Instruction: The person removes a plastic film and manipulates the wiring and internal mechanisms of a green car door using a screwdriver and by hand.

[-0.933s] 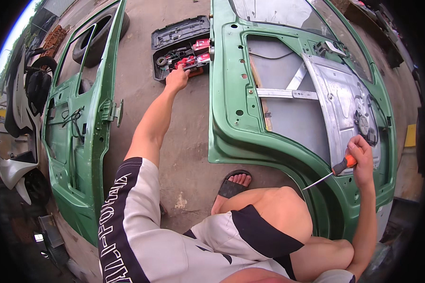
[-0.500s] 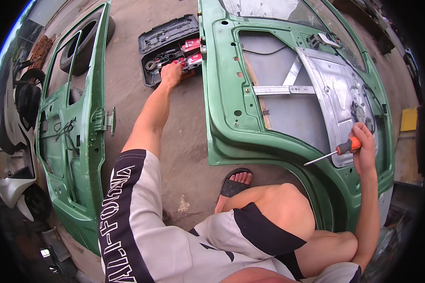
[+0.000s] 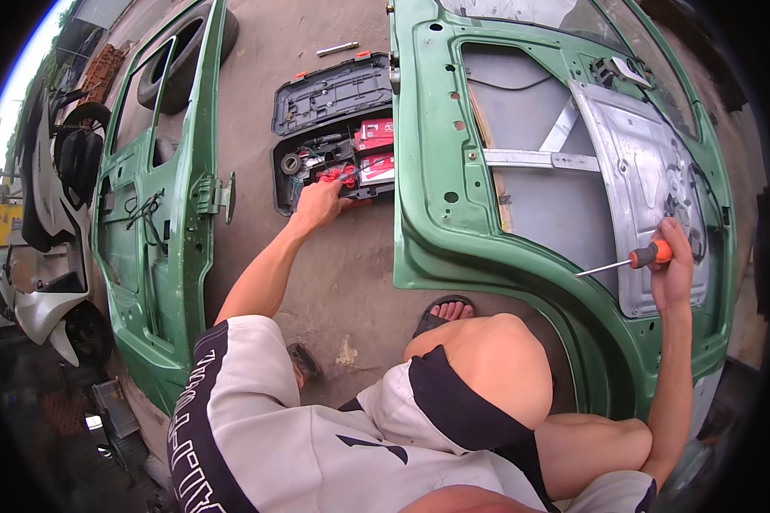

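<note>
My right hand (image 3: 674, 272) is closed around the orange and black handle of a screwdriver (image 3: 650, 254). Its metal shank points left, over the lower edge of a green vehicle door (image 3: 415, 248). Out ahead, my left hand (image 3: 318, 203) reaches into the near side of an open black tool case (image 3: 284, 195). Its fingertips are at a red-handled tool (image 3: 342, 174) in the case; whether they grip it is hidden. Red and white packets (image 3: 375, 168) and a roll of tape (image 3: 291, 162) lie in the case too. A silvery panel (image 3: 633, 171) covers part of the door's opening.
A second green door (image 3: 198, 282) stands at the left, with a tyre (image 3: 173, 77) behind it. Farther left is a white and black motorbike (image 3: 51, 312). A metal tube (image 3: 337, 50) lies on the ground beyond the case. My bent knee (image 3: 496, 368) is close to the near door.
The view has shifted, so the case and doors sit lower and further right in the picture. My left hand stays at the case; my right hand still holds the screwdriver.
</note>
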Available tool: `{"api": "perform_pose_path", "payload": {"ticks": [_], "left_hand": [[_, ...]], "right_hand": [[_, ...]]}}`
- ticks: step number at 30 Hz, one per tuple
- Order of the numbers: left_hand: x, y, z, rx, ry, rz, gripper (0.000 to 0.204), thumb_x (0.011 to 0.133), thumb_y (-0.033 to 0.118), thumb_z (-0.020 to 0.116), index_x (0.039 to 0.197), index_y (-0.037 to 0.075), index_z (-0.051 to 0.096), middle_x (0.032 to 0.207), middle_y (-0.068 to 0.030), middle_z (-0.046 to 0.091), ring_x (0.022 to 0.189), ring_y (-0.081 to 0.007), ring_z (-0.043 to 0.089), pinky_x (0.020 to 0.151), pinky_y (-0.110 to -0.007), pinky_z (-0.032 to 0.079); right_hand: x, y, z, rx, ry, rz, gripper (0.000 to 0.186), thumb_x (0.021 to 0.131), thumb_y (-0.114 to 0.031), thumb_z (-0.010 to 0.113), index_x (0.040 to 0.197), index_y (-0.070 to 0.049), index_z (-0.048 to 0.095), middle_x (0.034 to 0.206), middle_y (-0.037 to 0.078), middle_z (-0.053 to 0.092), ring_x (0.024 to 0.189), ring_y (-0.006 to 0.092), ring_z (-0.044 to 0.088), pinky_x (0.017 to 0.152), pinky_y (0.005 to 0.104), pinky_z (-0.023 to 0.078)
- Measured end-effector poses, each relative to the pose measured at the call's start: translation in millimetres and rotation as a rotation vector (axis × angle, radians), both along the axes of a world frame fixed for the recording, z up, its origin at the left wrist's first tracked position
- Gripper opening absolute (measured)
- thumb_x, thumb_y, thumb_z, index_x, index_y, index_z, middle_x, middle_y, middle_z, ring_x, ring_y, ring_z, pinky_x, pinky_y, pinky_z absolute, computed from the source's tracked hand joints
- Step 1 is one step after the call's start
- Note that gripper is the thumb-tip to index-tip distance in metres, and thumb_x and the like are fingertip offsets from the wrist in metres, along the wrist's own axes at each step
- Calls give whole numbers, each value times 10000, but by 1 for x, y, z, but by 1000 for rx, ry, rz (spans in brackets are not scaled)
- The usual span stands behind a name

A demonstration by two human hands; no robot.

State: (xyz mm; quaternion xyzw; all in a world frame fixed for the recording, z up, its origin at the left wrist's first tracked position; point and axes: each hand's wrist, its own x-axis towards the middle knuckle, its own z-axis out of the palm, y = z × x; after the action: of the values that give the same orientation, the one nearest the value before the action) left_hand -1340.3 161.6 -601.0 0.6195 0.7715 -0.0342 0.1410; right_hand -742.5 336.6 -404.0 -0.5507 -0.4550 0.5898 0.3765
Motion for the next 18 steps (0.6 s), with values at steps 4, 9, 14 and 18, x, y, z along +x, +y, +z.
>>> {"api": "perform_pose_path", "payload": {"ticks": [4, 9, 14, 18], "left_hand": [[23, -41, 3, -88, -30, -24, 425, 861, 407, 774, 950, -1, 694, 856, -235, 714, 828, -411, 719, 730, -504, 567], [46, -59, 14, -444, -49, -115, 511, 850, 510, 763, 800, 7, 689, 807, -205, 710, 816, -403, 701, 729, -493, 548], [0, -23, 18, -378, -552, 181, 490, 995, 470, 643, 796, 26, 706, 655, -62, 608, 625, -183, 582, 655, -360, 503], [-61, 41, -16, -105, -998, 636, 339, 1079, 338, 540, 1049, 26, 671, 802, -19, 614, 681, -148, 573, 680, -297, 532]], "right_hand": [[2, 8, -16, -47, 34, 1, 136, 1021, -245, 596, 1022, -109, 605, 785, -38, 517, 625, 32, 419, 531, 224, 308], [-2, 13, -22, -53, 6, -20, 132, 1026, -233, 586, 1029, -103, 605, 793, -33, 518, 634, 34, 432, 536, 226, 317], [6, 21, -16, -33, 62, -25, 140, 1034, -242, 568, 1011, -108, 599, 815, -47, 485, 643, 19, 418, 539, 214, 299], [17, 23, -15, -36, 94, 9, 132, 1030, -239, 581, 1008, -112, 606, 819, -49, 493, 646, 12, 414, 546, 207, 297]]}}
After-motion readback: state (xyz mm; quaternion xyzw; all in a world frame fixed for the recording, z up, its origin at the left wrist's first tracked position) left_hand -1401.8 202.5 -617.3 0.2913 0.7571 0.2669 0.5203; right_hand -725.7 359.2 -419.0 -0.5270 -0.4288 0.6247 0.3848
